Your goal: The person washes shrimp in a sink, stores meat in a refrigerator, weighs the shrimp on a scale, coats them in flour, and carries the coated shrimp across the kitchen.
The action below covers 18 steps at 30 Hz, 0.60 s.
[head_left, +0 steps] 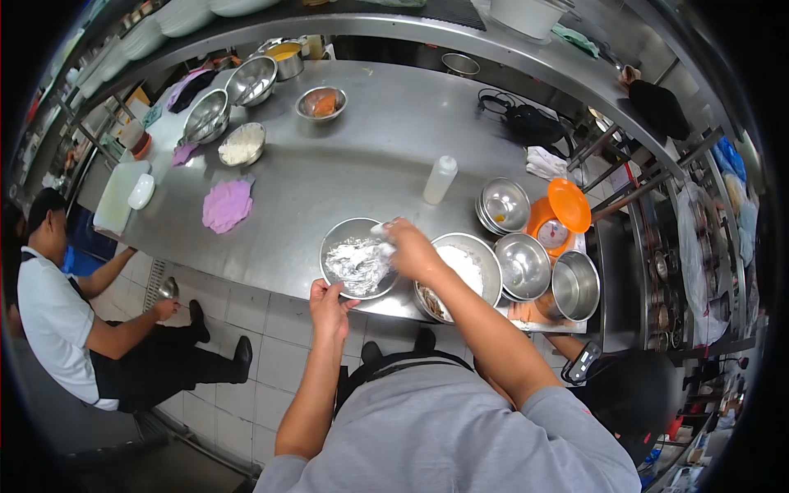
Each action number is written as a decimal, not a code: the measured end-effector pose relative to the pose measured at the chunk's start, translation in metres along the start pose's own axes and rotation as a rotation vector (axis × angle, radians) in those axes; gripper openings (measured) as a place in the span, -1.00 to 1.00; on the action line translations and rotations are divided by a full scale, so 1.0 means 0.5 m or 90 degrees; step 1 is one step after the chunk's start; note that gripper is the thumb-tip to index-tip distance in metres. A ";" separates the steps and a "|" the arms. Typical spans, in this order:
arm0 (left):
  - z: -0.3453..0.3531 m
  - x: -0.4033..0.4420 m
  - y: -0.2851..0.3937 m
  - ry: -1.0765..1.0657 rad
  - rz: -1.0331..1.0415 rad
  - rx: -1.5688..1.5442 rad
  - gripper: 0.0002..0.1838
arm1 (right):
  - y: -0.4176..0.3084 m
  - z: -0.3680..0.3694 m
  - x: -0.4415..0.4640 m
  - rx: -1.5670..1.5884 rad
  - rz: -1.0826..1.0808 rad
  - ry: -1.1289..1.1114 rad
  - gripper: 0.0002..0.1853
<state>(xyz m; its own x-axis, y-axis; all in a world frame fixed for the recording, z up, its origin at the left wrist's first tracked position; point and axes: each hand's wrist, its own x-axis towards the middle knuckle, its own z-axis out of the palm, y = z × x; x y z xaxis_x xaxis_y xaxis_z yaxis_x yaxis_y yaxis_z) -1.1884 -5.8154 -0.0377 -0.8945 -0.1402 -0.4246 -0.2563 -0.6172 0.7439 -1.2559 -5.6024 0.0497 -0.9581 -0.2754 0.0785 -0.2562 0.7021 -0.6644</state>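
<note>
My left hand [330, 311] grips the near-left rim of a steel mixing bowl [335, 232], thumb and fingers closed at the edge. White flour-like powder [357, 264] lies in that bowl, over what looks like coated pieces. My right hand [411, 250] is above the bowl's right rim, fingers curled and whitened with powder; what they hold, if anything, cannot be made out. Under my right forearm stands a second steel bowl [491, 264] with white powder and some brownish pieces at its near-left side.
A squeeze bottle [440, 181], stacked steel bowls [504, 205], an orange scale [552, 233] and a steel pot [576, 286] stand to the right. A purple cloth [228, 205] lies left. A person [62, 320] sits at left; another person's hand [567, 347] is at lower right.
</note>
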 end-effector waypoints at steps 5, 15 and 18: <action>-0.070 0.012 -0.029 0.040 0.002 0.026 -0.80 | 0.123 -0.080 -0.106 -0.123 0.115 -0.030 -0.42; -0.082 0.030 -0.040 0.047 -0.031 0.050 -0.81 | 0.171 0.019 -0.142 -0.276 0.313 -0.079 -0.28; -0.079 0.024 -0.046 0.039 -0.034 0.044 -0.82 | 0.222 0.051 -0.123 -0.250 0.360 -0.098 -0.42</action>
<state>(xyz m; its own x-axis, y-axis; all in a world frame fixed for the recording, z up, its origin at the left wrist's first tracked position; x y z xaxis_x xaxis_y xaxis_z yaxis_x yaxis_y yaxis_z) -1.1787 -5.8334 -0.0800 -0.8549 -0.1569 -0.4945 -0.3300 -0.5710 0.7517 -1.2221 -5.5243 -0.0475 -0.9365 0.1322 -0.3248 0.2204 0.9423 -0.2521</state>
